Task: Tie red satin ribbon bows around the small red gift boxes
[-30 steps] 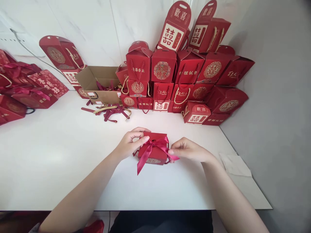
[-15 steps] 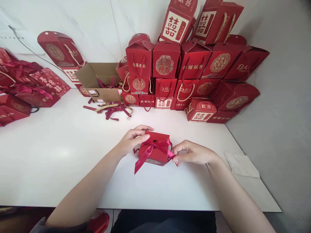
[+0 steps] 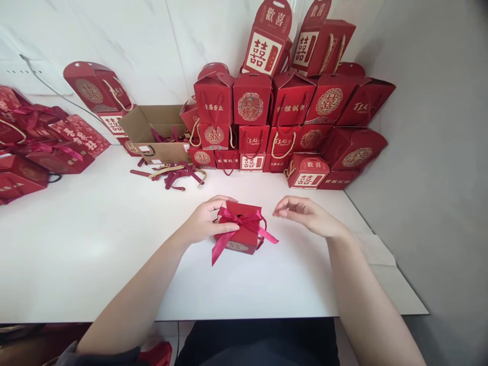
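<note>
Head — stacked boxes [image 3: 292,116] behind ribboned box [image 3: 247,235]

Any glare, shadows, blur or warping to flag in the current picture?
Head view: soft pale glare on the white table, left of the hands; head view: faint shadow on the table below the right hand, whose fingertips look slightly soft; head view: the ribbon shows a satin sheen; head view: outer boxes lean outward, probably wide-lens stretch.

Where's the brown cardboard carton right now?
In the head view, the brown carton sits far back on the table, left of centre, beyond the left hand. Loose strips lie just in front; stacked red boxes stand on both sides.
</note>
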